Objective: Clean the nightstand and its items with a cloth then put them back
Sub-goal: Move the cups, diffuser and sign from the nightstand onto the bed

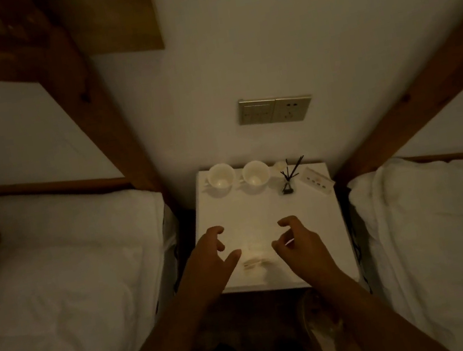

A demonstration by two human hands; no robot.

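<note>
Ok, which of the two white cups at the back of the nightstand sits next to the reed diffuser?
The right-hand cup: the reed diffuser stands just to its right. The left-hand cup sits by the nightstand's back left corner.

Left bed (58, 281): white bedding, creased.
Right bed (445, 216): white bedding, rumpled at its near edge.
Wall plate (274, 109): switches and sockets, mounted on the pale wall.
Beams (112, 128): dark wood, slanting at both sides.
Floor (248, 319): dark.
</note>
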